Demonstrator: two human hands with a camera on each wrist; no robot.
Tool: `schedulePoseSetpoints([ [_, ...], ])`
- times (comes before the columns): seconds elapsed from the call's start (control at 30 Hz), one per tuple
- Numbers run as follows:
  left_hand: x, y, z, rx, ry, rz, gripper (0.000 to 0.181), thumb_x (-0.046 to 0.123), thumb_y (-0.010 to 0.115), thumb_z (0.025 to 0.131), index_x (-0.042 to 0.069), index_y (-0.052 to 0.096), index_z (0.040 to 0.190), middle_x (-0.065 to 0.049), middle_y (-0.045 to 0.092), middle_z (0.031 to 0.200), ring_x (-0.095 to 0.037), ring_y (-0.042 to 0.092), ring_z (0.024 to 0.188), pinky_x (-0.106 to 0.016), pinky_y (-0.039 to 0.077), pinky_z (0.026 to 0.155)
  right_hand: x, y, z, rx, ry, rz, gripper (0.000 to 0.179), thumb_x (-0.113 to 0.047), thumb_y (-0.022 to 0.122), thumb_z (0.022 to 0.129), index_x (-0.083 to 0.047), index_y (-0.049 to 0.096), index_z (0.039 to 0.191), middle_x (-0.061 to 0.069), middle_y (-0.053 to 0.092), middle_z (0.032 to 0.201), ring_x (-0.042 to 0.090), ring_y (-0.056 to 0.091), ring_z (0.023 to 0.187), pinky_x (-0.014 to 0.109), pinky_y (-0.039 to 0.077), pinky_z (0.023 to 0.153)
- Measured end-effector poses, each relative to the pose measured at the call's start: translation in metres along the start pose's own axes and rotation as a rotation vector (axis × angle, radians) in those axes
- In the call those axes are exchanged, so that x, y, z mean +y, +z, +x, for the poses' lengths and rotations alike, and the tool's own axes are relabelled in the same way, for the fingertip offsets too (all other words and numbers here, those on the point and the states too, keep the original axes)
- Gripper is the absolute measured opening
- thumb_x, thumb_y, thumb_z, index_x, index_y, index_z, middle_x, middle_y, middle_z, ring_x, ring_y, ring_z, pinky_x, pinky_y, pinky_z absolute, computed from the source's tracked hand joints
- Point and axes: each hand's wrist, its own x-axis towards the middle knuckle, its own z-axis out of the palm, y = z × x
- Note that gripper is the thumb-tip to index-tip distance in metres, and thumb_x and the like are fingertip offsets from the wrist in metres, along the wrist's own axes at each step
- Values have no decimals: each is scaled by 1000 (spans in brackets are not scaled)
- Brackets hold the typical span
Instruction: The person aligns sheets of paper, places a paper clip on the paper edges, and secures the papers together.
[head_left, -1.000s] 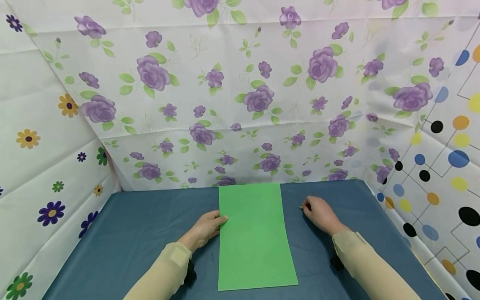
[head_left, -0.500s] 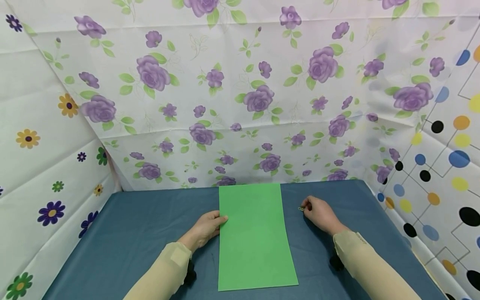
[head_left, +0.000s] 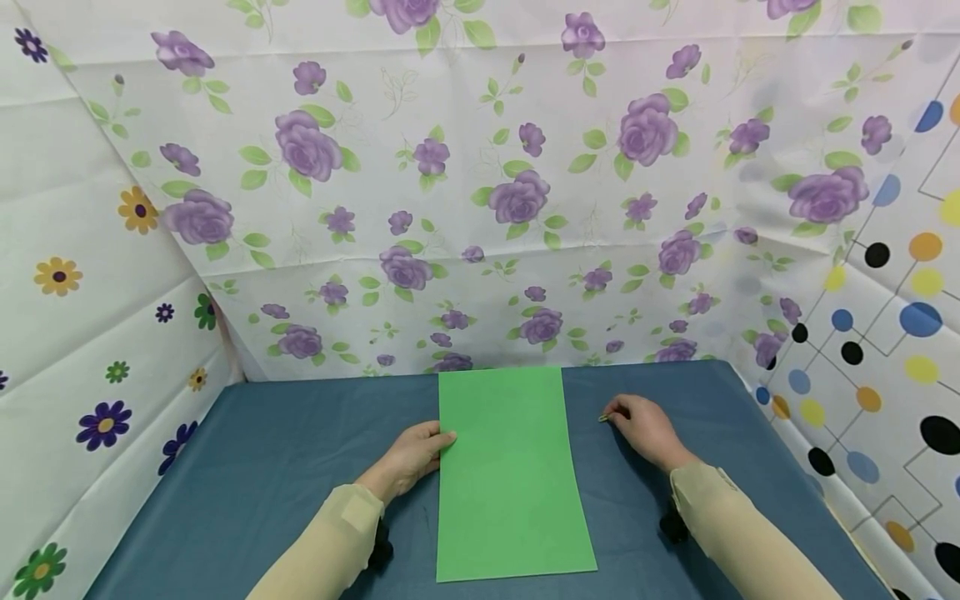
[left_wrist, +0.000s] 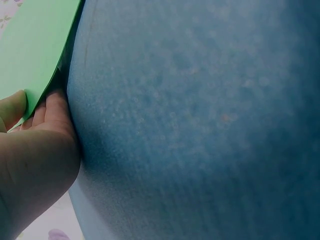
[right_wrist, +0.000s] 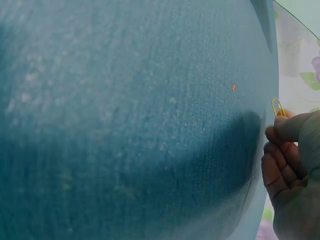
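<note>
A green sheet of paper (head_left: 510, 483) lies lengthwise in the middle of the table in the head view. My left hand (head_left: 408, 458) pinches its left edge, thumb on top and fingers underneath; the left wrist view shows the sheet (left_wrist: 37, 45) lifted slightly there, above the fingers of the left hand (left_wrist: 40, 145). To the right of the sheet and apart from it, my right hand (head_left: 645, 429) holds a small yellow paper clip (head_left: 603, 418). In the right wrist view the paper clip (right_wrist: 278, 107) sticks out from between thumb and forefinger of the right hand (right_wrist: 292, 165).
A blue cloth (head_left: 315, 450) covers the table. Behind it hangs a white sheet with purple roses (head_left: 517, 200). Side curtains, one with flowers (head_left: 97, 333) and one with coloured dots (head_left: 877, 333), close off left and right.
The paper clip shows more between the right fingertips than a second ago, having turned slightly. The right hand has shifted very little; the left hand and the green sheet stay in place.
</note>
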Motion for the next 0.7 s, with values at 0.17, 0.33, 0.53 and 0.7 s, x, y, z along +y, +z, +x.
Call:
schedulePoseSetpoints([
  [0.17,0,0,0,4,-4,-2,36,18,51,110,-5,55,139,-15,66,122,-24,68,105,-40,56,92,1,0,0,-2,54,17,14,-9,64,102,-9,78,106,7,73,104,20,66,89,42,56,74],
  [0.33,0,1,-1,2,0,7,38,18,52,110,-6,54,139,-17,65,124,-25,67,106,-41,56,92,0,0,-1,3,98,61,16,-14,65,101,-8,79,108,8,74,105,21,68,89,41,57,74],
  [0.53,0,2,-1,5,5,14,38,18,52,110,-6,53,139,-18,65,125,-27,67,108,-42,56,94,-1,0,-2,12,162,131,16,-16,68,100,-8,79,108,9,74,106,24,68,92,41,57,74],
  [0.7,0,1,-1,-7,7,18,38,18,52,110,-6,53,140,-18,65,125,-25,67,107,-41,56,94,0,-2,-1,15,161,119,16,-13,68,100,-5,77,110,11,72,108,27,67,94,43,57,75],
])
